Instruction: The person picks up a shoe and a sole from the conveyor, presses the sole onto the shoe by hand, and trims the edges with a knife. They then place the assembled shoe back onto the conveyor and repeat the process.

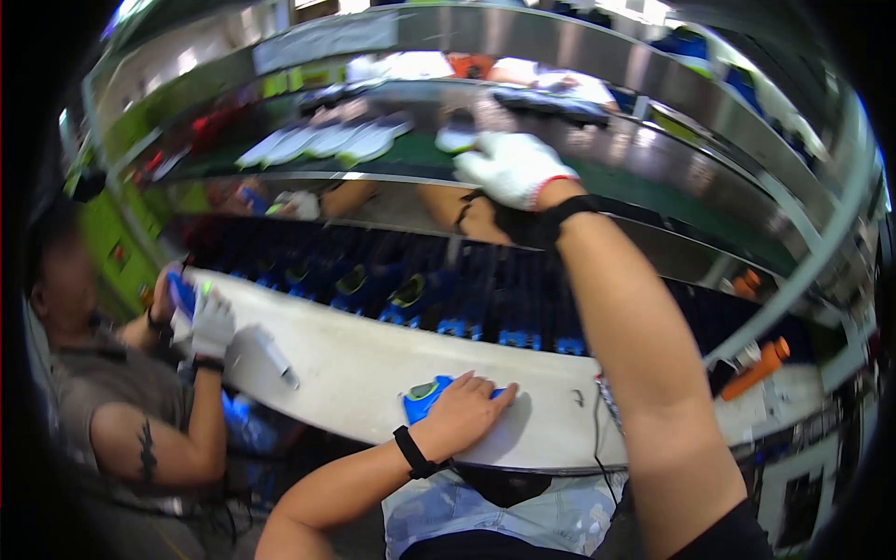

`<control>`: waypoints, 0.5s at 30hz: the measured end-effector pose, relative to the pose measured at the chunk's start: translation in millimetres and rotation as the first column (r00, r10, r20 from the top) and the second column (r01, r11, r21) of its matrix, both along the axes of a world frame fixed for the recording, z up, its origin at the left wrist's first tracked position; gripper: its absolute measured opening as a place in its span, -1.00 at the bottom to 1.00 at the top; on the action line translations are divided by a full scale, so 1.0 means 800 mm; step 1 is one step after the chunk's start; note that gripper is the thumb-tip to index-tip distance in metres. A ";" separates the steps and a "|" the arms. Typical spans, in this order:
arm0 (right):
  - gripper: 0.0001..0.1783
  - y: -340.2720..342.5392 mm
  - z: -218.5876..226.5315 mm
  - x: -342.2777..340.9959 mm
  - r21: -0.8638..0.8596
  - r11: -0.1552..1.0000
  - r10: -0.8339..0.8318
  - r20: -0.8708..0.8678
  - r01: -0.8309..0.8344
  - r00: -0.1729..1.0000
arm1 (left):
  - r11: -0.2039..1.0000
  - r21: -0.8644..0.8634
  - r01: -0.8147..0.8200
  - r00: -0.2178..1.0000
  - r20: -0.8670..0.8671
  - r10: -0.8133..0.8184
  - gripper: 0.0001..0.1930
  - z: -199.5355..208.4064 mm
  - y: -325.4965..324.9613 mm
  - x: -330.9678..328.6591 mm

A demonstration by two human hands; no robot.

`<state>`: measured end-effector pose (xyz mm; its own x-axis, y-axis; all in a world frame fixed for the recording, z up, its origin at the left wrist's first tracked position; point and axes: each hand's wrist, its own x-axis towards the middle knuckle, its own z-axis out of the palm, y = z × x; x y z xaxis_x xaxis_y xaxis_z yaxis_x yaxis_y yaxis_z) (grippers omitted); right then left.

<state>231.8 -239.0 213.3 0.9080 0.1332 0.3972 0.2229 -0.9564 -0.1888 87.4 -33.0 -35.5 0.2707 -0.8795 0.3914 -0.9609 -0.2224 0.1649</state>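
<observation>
On the white worktop, my bare left hand [464, 413] is closed over a blue shoe [422, 399] with a light green rim around its opening. The hand covers much of the shoe. My right hand [511, 170], in a white knitted glove with a red cuff, is stretched up to the green-covered shelf. Its fingers are blurred, right beside a pale shoe sole [455, 138] with a greenish edge; whether they grip it cannot be made out. Farther left on that shelf lies a row of several pale soles [322, 142].
Several dark shoes with blue parts [411, 291] line a conveyor [504, 280] behind the worktop [327, 364]. At left, a co-worker holds a blue-purple item [182, 294] near a white tube [273, 355]. An orange bottle [758, 369] and a cable [598, 434] are at right.
</observation>
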 end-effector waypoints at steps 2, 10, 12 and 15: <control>-0.42 -0.004 -0.003 -0.005 -0.005 1.000 -0.008 0.085 0.008 0.996 | 0.945 0.311 -0.096 0.989 -0.074 0.125 -0.49 0.004 -0.020 0.008; -0.70 -0.005 -0.023 -0.066 0.188 0.980 -0.001 0.344 -0.068 0.939 | 0.821 -0.556 0.133 0.906 -0.268 -0.328 -0.46 0.010 -0.030 -0.077; -0.73 -0.027 -0.070 -0.096 0.111 0.992 -0.117 0.571 0.065 0.813 | 0.734 -0.648 0.204 0.904 -0.162 -0.395 -0.54 -0.024 -0.034 -0.080; -0.62 -0.032 -0.126 -0.213 0.074 0.954 0.112 0.810 -0.290 0.575 | 0.822 -0.535 0.196 0.915 -0.202 -0.350 -0.49 0.006 0.000 -0.087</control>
<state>61.3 -264.8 112.8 0.1800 0.1189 0.9765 0.5503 -0.8350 0.0003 17.5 -32.9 -30.8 0.2133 -0.6415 0.7369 -0.8646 0.2273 0.4480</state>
